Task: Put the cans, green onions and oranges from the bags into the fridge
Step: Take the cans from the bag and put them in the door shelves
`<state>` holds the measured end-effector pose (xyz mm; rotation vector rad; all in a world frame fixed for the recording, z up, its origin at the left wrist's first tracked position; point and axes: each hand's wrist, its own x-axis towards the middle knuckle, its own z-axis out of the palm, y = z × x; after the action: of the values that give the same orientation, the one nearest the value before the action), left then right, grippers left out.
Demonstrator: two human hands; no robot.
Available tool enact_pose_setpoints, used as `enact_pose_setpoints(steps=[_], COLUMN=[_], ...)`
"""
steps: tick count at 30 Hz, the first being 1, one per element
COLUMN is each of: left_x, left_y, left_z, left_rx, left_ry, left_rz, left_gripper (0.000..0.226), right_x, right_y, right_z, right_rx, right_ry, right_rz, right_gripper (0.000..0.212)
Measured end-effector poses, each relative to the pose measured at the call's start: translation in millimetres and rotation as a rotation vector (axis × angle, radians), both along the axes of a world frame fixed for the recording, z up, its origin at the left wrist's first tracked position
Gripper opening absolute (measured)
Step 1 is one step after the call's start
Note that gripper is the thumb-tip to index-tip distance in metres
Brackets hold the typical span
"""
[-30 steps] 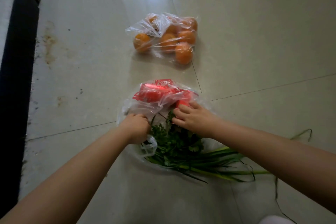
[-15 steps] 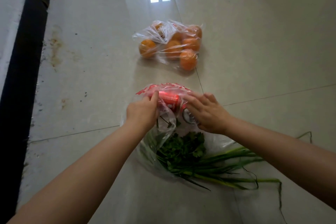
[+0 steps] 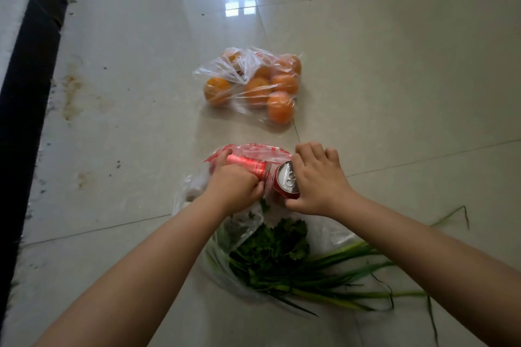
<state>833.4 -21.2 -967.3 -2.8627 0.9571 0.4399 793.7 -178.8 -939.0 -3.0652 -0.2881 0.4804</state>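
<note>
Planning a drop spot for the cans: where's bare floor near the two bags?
Bare tile lies left of both bags, up to the dark strip, and right of the bag of oranges. A narrower gap runs between that bag and the near bag. It is crowded around both hands, left hand and right hand, on the cans, and rightward over the green onions.

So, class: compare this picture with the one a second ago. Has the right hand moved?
Yes. The right hand has left the greens and shifted toward the bag of oranges, and now grips a red can.
</note>
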Motion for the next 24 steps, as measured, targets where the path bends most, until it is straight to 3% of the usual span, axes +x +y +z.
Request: enact_pose_setpoints(steps=[3,5,8,10,13,20,24], left_x=[6.2,13.1,26.4,30.8,36.2,53.8,56.6], left_y=[8.9,19.8,37.0,38.9,40.1,29.8,23.5], left_z=[0.0,4.6,3.4,-0.3,-7.6,-21.6,-21.2], left_rx=[0.175,0.196,0.157,0.167,0.158,0.248,0.29], left_ry=[0.012,-0.084,-0.072,-0.046,-0.197,-0.078,-0.028], left_rz=[0.037,0.065,0.14,0.151,0.069,0.056,0.089], left_gripper=[0.032,0.023,0.051,0.054,0.061,0.062,0.083], right_x=[5.1,7.2,6.7,6.4,8.5,7.2,10.9], right_y=[9.4,13.2,13.4,9.6,2.5,13.2,20.3], right_z=[3.1,2.6,4.1,5.2,8.1,5.4,3.4], right_rx=[-0.095,-0.101,-0.061,-0.059,-0.088,-0.096,-0.069], right_ry=[0.06,0.082,0.099,0.116,0.14,0.155,0.112], right_rz=[0.022,0.012,0.003,-0.009,-0.034,-0.059,-0.114], right_gripper=[0.077,0.076,0.07,0.07,0.071,0.083,0.075])
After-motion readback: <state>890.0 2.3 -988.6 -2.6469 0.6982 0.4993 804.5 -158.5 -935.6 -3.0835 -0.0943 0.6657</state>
